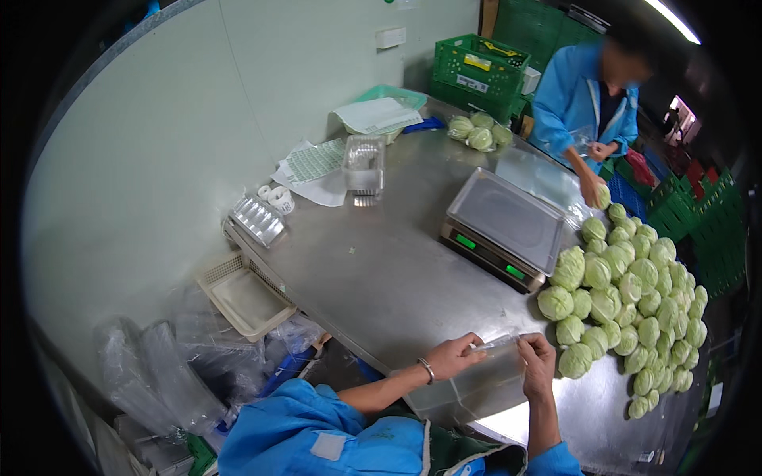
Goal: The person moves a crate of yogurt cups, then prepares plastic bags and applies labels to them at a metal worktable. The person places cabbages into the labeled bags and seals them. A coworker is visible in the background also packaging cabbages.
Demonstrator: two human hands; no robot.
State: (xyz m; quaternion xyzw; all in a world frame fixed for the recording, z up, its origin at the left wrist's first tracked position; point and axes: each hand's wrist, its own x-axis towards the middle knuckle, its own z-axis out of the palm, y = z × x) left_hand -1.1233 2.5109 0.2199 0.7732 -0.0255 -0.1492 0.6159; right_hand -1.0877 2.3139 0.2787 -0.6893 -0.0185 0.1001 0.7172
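Both my hands hold a clear plastic bag (pixel 499 343) above the steel table's near edge. My left hand (pixel 455 356), with a metal bracelet at the wrist, pinches the bag's left end; my right hand (pixel 537 357) grips its right end between thumb and fingers. Below them lies a stack of flat clear bags (pixel 476 390). Just right of my right hand spreads a large pile of small green cabbages (pixel 631 285). Beyond the bag stands a weighing scale (pixel 509 217) with green lit displays, its platform bare.
Across the table a co-worker (pixel 586 113) in blue touches a cabbage and holds a clear bag. Bagged cabbages (pixel 480 132) lie near green crates (pixel 479 71). Clear plastic trays (pixel 364 163), label sheets (pixel 315 163) and tape rolls (pixel 278 199) sit at the left; a cream basket (pixel 247 297) is below.
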